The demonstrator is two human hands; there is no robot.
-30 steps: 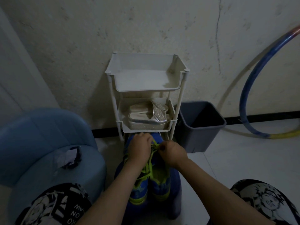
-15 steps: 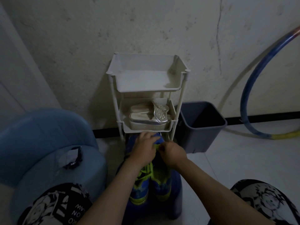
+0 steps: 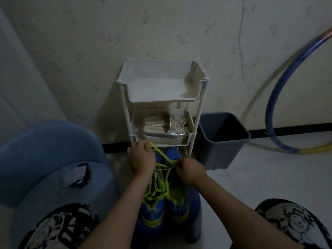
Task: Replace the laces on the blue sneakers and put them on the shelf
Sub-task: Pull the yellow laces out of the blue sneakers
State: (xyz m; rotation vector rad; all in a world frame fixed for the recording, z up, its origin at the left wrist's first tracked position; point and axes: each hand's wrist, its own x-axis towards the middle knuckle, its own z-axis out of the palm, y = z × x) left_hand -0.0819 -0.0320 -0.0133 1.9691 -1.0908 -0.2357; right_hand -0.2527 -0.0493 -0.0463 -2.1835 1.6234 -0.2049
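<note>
**Step in hand: lacing, shelf placement pending.**

Task item: pair of blue mesh sneakers with lime-green trim (image 3: 152, 209); position: side by side, toes pointing away from the person, on a dark-blue stool-like support (image 3: 195, 203) between the person's knees, directly in front of the white plastic tiered shelf (image 3: 161, 101).

Left hand (image 3: 142, 159): fingers curled, gripping one end of the lime-green flat lace (image 3: 161, 155); the lace exits the top of the fist and runs taut, diag., toward the right hand.

Right hand (image 3: 190, 169): fingertips pinched on the same lace approx. over the sneakers' front eyelets; further lace loops lie slack over the tongues of both sneakers.

Assessment: lacing is in progress, not complete; which sneaker takes this run cannot be told, the hands cover the eyelet area.

Next move (est.): feed the gripped end through the next eyelet; pull even tension both sides; rpt. up to the collar; then the other sneaker if needed.

Shelf ref.: middle tier holds silver studded sandals (image 3: 165, 130); top tier looks the likely slot for the pair.

Caution: slack loops may snag or cross betw. the two sneakers; low light makes the eyelets hard to find.
</note>
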